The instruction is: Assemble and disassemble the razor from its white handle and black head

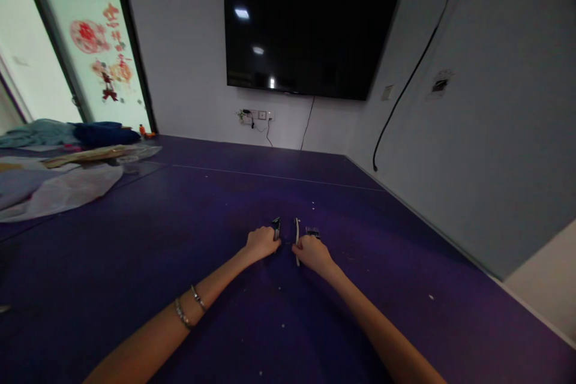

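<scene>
My left hand (261,242) is closed around a small dark object with shiny edges (276,225), razor-like in outline, whose exact kind I cannot make out. A short gap to the right, my right hand (314,252) is closed on a slim whitish stick (297,228) that looks like a toothbrush, with a darker patch at its far end. Just beyond the right knuckles lies a small dark comb-like piece (313,231), partly hidden by the hand; whether the hand touches it I cannot tell. Both hands are low over the purple table surface (202,204).
Small white bits (431,297) are scattered on the purple surface. At the left lie clear plastic bags (76,192) and folded blue cloth (105,133). A black cable (405,93) hangs along the right wall. A television (310,33) is mounted on the wall ahead.
</scene>
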Demonstrator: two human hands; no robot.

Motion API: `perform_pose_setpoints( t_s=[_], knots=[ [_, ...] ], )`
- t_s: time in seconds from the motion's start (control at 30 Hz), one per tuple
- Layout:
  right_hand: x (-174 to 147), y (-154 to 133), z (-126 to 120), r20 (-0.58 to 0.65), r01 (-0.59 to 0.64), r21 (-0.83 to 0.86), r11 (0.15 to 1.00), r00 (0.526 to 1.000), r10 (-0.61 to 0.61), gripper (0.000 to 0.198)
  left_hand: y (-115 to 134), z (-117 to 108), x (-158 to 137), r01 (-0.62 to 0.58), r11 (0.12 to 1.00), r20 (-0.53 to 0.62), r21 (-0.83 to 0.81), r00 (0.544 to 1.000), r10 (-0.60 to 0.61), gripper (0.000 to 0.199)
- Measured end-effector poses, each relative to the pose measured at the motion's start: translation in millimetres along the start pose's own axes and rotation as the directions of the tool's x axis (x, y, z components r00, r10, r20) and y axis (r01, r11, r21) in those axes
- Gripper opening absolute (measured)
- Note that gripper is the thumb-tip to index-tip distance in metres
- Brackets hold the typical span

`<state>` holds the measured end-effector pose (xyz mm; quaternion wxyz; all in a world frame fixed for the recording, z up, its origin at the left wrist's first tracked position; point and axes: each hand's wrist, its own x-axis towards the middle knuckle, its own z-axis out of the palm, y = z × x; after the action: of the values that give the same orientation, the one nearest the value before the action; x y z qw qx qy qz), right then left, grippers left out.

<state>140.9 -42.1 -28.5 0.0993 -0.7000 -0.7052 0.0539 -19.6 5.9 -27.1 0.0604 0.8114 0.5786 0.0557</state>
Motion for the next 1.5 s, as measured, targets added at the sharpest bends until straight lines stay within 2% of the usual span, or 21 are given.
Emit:
perform_pose_setpoints(
  t_s=[0.43,0.57,0.67,0.77,0.83,0.9,0.97,1.07,1.2,1.5],
  knots=[
    [1.2,-1.3,1.5,0.001,0.031,0.005,0.999,1.0,-0.031,0.03,-0.7,2.8,1.3,-0.036,0.999,-0.013,-0.023,0.999,0.036,0.033],
    [4.5,5.7,-6.1,-0.035,0.02,0.032,0.999,0.999,-0.019,0.04,-4.8,-0.6,5.0,-0.015,0.997,-0.037,-0.078,0.999,0.012,0.04],
    [11.4,24.3,-18.3,-0.123,-0.056,0.036,0.998,0.991,0.06,0.044,-16.0,-6.3,11.1,0.015,0.994,-0.111,-0.107,0.993,-0.027,0.038],
    [20.1,55.7,-24.7,-0.211,-0.116,0.048,0.992,0.97,0.124,0.037,-36.0,-8.8,17.5,0.003,0.999,-0.255,-0.044,0.967,-0.014,0.031],
    [25.1,79.9,-22.0,-0.301,-0.085,0.032,0.996,0.949,0.09,0.031,-52.1,-6.9,21.6,0.053,0.998,-0.317,0.037,0.947,-0.039,0.033],
    [28.7,102.8,-14.5,-0.355,-0.037,0.007,0.999,0.934,0.037,0.031,-68.0,-2.5,25.9,0.096,0.992,-0.329,0.078,0.942,-0.065,0.037],
    [30.9,121.1,-5.2,-0.346,-0.02,-0.006,1.0,0.938,0.016,0.034,-81.7,3.0,30.5,0.125,0.988,-0.333,0.093,0.939,-0.088,0.041],
    [32.4,135.6,5.8,-0.308,-0.055,-0.014,0.998,0.95,0.048,0.04,-95.9,10.5,37.0,0.127,0.987,-0.323,0.102,0.942,-0.088,0.048],
    [32.7,136.7,9.8,-0.264,-0.072,-0.019,0.997,0.962,0.065,0.04,-103.7,16.0,41.4,0.098,0.99,-0.262,0.098,0.963,-0.069,0.05],
    [30.3,134.3,7.5,-0.269,-0.077,-0.011,0.997,0.961,0.071,0.039,-103.2,14.8,40.5,0.099,0.991,-0.259,0.094,0.963,-0.072,0.048]
  ],
)
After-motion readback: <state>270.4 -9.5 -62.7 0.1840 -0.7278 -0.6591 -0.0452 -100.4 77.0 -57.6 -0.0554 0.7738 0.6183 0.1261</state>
